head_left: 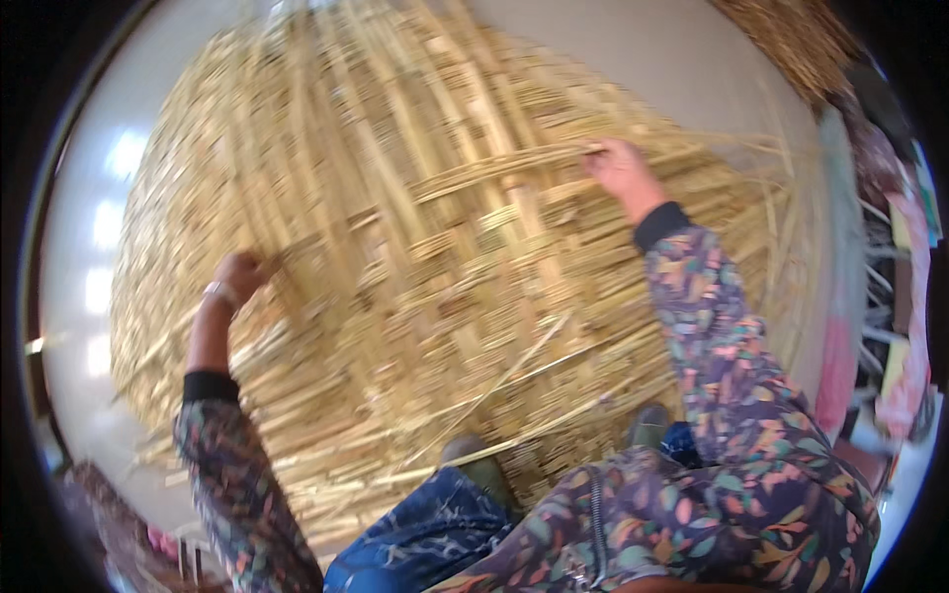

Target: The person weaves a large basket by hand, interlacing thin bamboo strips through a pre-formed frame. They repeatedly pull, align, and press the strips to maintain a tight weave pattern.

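A large woven straw mat [386, 267] spreads across the floor in front of me and under my shoes. My right hand [621, 170] is closed, pinching a thin bundle of straw strands [504, 166] that runs leftward across the upright strips. My left hand [245, 275] is closed over the left part of the mat, beside the long strips. What its fingers hold, if anything, is too blurred to make out. Long unwoven strips [346, 79] fan out toward the far edge. A loose strand [504, 371] lies slantwise on the woven part near my feet.
Grey floor [613, 44] surrounds the mat. A pile of brown straw [791, 44] lies at the far right. Pink and pale cloth or plastic [840, 366] and several pale rods are along the right side. My shoes [479, 465] stand on the near edge.
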A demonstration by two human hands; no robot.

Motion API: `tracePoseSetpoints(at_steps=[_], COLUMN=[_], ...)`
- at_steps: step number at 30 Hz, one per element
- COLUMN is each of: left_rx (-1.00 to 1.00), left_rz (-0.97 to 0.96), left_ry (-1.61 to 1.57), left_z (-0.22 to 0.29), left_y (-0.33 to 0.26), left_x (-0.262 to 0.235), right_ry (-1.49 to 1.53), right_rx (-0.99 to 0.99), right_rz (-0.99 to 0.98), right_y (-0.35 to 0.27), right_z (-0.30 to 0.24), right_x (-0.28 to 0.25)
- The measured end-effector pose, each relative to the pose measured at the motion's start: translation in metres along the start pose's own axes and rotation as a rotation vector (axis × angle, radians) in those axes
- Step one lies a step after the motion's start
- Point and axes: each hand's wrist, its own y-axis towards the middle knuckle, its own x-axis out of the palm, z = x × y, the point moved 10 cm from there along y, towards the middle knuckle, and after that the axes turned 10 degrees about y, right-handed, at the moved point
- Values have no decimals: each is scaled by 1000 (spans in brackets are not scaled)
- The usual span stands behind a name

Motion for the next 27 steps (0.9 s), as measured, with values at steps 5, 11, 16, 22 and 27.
tracePoseSetpoints(at_steps=[5, 11, 16, 22, 27], left_rx=[-94, -157, -158, -154, -146], left_rz=[-6, 0, 67, 98, 70], left_ry=[-351, -195, 23, -88, 68], left_z=[-20, -9, 5, -1, 22], left_y=[-26, -33, -32, -40, -64], left_x=[0, -8, -18, -18, -16], right_ry=[-358, -1702, -2129, -2041, -2005], right_rx=[284, -431, -554, -73, -136], right_rz=[238, -425, -635, -593, -672], right_y=[-29, -55, -45, -22, -36], right_z=[34, 87, 140, 143, 142], right_x=[47, 220, 249, 241, 243])
